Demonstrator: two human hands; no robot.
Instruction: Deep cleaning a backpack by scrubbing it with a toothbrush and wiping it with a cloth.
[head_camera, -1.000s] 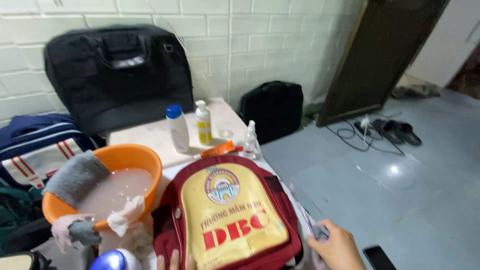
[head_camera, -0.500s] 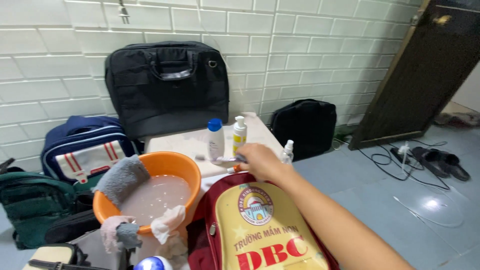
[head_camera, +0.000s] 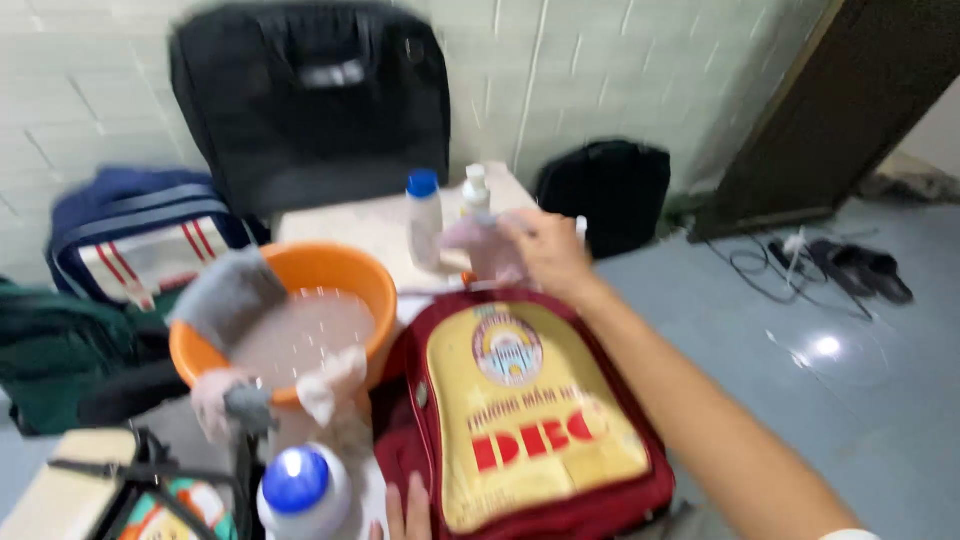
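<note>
White tiled wall behind, low desk (head_camera: 340, 225) in front. Our red and yellow backpack (head_camera: 525, 410) lies right of the orange basin (head_camera: 300, 310). Right hand (head_camera: 545, 250), just above the backpack's top, is closed on something pale and blurry; can't tell what. Left hand (head_camera: 405, 510) rests flat against the backpack's bottom edge.

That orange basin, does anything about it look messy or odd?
The orange basin holds cloudy water, and wet cloths hang over its rim beside the red and yellow backpack. Nothing looks spilled, though the picture is blurred.
</note>
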